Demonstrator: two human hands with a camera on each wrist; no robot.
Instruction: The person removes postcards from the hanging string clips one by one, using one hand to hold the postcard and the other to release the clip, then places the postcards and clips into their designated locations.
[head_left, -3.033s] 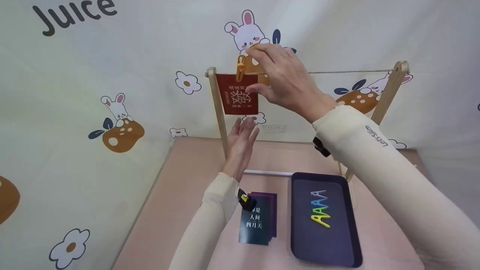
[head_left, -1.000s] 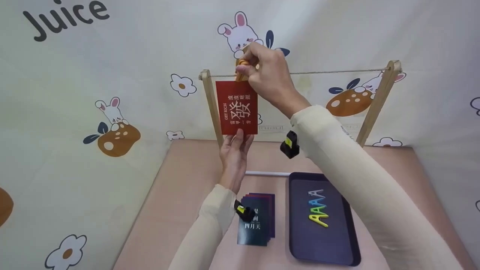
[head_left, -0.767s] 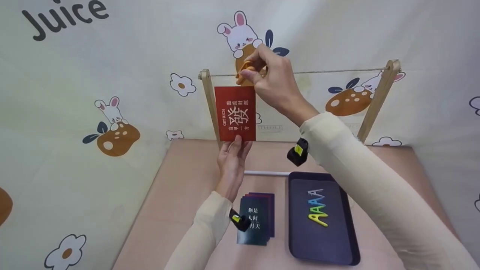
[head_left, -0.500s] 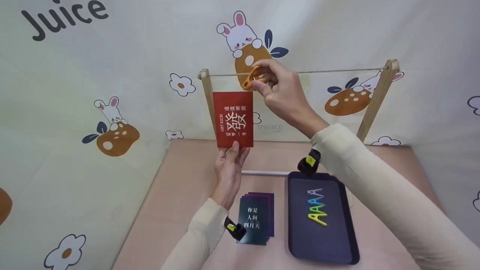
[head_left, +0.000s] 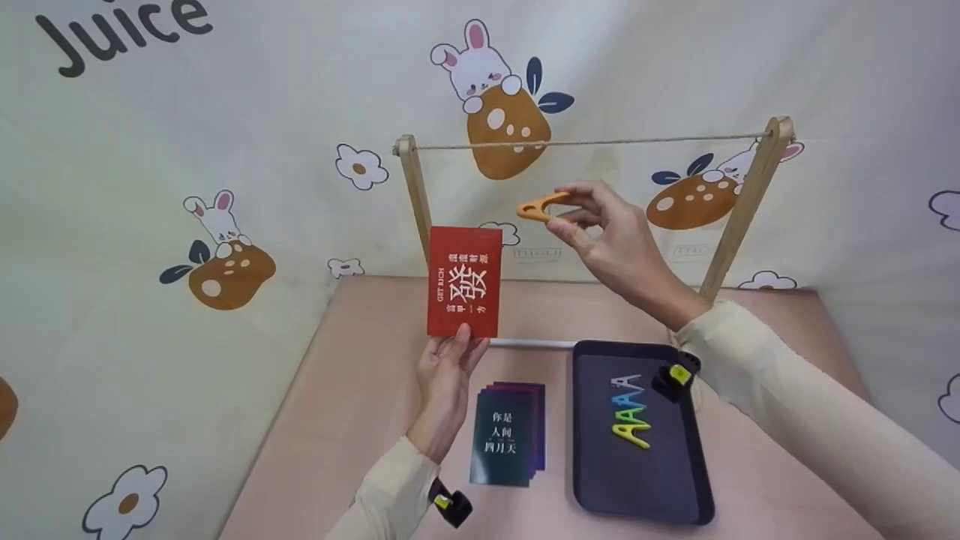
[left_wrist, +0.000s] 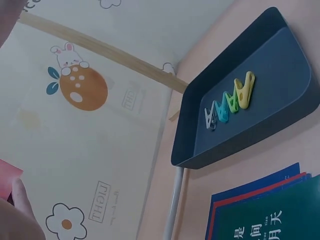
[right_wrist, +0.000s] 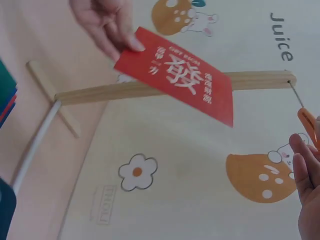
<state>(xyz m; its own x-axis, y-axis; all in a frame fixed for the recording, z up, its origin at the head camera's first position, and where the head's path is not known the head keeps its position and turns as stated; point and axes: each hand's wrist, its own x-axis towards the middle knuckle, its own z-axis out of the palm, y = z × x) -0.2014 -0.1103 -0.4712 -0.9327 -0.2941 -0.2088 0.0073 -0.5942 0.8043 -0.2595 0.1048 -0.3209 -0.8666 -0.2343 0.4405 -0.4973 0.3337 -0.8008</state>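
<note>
My left hand [head_left: 446,375] pinches the lower edge of a red card [head_left: 465,283] with white characters, thumb in front. In the right wrist view the card [right_wrist: 182,77] appears tilted, with the left hand [right_wrist: 107,22] at one end. An orange clothespin [head_left: 541,206] is pinched between the thumb and fingers of my right hand [head_left: 619,236], to the right of the card and apart from it. Above both hands a thin rope [head_left: 600,142] runs between two wooden posts, with nothing clipped on it.
A dark tray [head_left: 641,487] on the pink table holds several clothespins [head_left: 630,412] in a row. Left of it lies a stack of cards [head_left: 501,442], dark green on top. A wooden post [head_left: 746,210] rises at the right, and a white bar [head_left: 532,343] runs low behind.
The orange clothespin has come off the rope and moved down and right in my right hand. My left hand has taken hold of the red card and lowered it from the rope.
</note>
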